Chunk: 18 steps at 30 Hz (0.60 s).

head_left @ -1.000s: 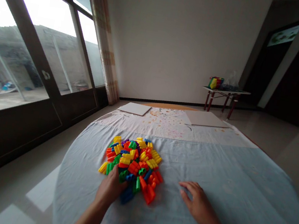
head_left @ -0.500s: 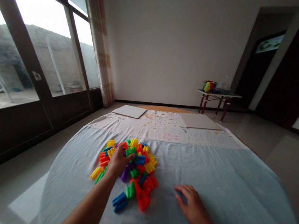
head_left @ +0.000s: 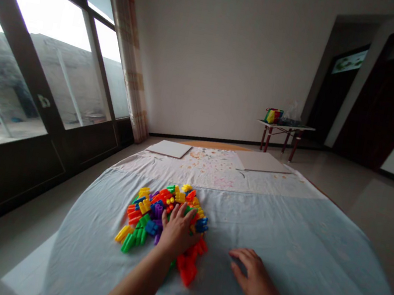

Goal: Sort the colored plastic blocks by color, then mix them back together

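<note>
A pile of plastic building pieces in red, yellow, green, blue and purple [head_left: 144, 205] lies on the light blue tablecloth [head_left: 282, 227], left of centre. My left hand [head_left: 178, 230] rests over the right part of the pile with its fingers spread, touching pieces and hiding some beneath the palm. Red pieces [head_left: 187, 269] stick out beside its wrist. To the right of the pile, my right hand [head_left: 247, 266] lies on the cloth with fingers apart and nothing in it.
Two flat boards, a white one [head_left: 170, 148] at the far left and a beige one [head_left: 262, 162] at the far right, lie on the table. Beyond stands a small side table [head_left: 285, 126] with a colourful bag [head_left: 274, 115] and a clear plastic bag.
My left hand has moved right across the pile, uncovering green, blue and purple pieces on the left and covering others. My right hand has stayed in place.
</note>
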Each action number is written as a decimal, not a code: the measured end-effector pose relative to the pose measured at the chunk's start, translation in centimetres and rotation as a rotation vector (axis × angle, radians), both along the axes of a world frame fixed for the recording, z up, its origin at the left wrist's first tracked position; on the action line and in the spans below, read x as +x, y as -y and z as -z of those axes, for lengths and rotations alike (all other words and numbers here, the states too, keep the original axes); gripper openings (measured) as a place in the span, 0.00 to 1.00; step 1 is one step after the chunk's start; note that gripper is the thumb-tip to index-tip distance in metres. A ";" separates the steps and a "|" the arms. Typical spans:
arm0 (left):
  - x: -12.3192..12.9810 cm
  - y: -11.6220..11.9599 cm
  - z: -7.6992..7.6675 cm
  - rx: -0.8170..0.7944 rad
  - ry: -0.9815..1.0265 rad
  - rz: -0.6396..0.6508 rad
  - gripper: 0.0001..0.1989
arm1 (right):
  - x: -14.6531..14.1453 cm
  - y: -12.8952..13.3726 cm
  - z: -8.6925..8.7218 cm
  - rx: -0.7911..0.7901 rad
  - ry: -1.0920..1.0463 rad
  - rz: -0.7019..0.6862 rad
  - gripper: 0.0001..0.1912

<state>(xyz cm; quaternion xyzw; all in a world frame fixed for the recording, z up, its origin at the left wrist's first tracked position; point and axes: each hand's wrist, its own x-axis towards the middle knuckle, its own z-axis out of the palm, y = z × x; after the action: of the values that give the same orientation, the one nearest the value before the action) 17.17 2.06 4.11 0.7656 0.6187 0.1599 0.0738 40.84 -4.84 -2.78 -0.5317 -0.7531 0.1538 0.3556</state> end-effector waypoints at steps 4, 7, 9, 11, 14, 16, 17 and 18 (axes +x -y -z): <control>-2.5 -0.6 -0.4 -0.007 -0.071 0.002 0.32 | 0.0 0.1 -0.2 -0.006 -0.004 0.002 0.14; -5.2 -0.6 -0.8 0.010 -0.153 -0.008 0.27 | -0.1 0.2 -0.5 -0.034 -0.001 0.000 0.14; -6.1 -0.3 -1.1 0.017 -0.192 -0.054 0.25 | -0.1 0.3 -0.9 -0.051 0.003 -0.004 0.14; -5.7 0.4 -1.4 0.058 -0.203 -0.092 0.24 | -0.1 0.3 -1.1 -0.058 0.005 -0.009 0.14; -2.6 2.3 -1.1 0.160 -0.182 -0.025 0.23 | -0.2 0.2 -1.1 -0.058 -0.002 -0.001 0.14; 0.3 3.5 -0.4 0.177 -0.163 0.124 0.23 | -0.3 0.1 -0.9 -0.055 -0.012 0.011 0.14; 1.6 4.0 0.1 0.150 -0.155 0.203 0.23 | -0.3 0.1 -0.8 -0.051 -0.015 0.016 0.13; 2.8 4.3 0.6 0.113 -0.155 0.301 0.24 | -0.3 0.0 -0.7 -0.044 -0.017 0.019 0.13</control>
<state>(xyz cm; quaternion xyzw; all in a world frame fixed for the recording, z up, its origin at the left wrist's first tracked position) 19.95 -2.28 3.52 0.8625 0.4911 0.1218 0.0059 40.55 -4.86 -2.07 -0.5451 -0.7414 0.1715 0.3517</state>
